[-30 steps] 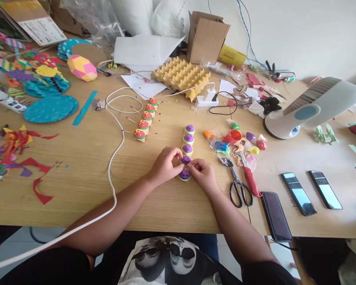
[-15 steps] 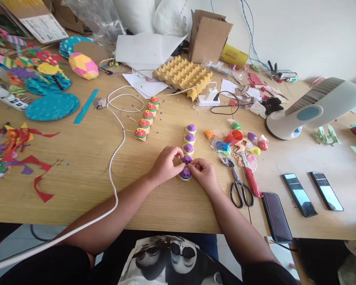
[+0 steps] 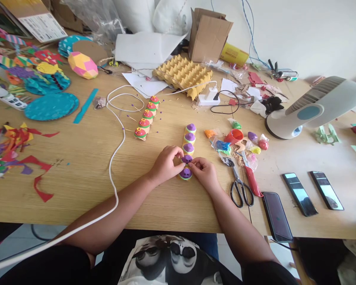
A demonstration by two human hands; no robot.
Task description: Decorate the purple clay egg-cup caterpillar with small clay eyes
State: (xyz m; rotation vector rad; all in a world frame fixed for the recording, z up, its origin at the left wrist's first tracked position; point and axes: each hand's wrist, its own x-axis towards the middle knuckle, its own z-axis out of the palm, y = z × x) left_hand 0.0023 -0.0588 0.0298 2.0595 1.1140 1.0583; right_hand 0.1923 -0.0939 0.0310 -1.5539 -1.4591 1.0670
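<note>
A strip of egg-carton cups (image 3: pixel 189 137) topped with purple clay caps stands lengthwise in front of me on the table. The nearest caps carry small dark spots. My left hand (image 3: pixel 167 164) grips the strip from the left, thumb and forefinger bent around the second-nearest cup. From the right, my right hand (image 3: pixel 205 171) reaches the same cup with thumb and forefinger pinched together. Whatever lies between those right fingertips is too small to make out. Farther left rests a second egg-carton strip (image 3: pixel 147 117) with red and green clay tops, and several pins stick out of its sides.
Scissors (image 3: pixel 240 188), a red-handled knife (image 3: pixel 253 181), an orange-red cup (image 3: pixel 233 136) and bagged clay lie right. Several phones (image 3: pixel 277 217) sit near the front edge. A white cable (image 3: pixel 111 158) crosses my left forearm. Behind stand a yellow egg tray (image 3: pixel 182 75) and white fan (image 3: pixel 302 111).
My right fingertips have shifted very slightly at the second-nearest purple cap. The left hand and the strip stay almost still.
</note>
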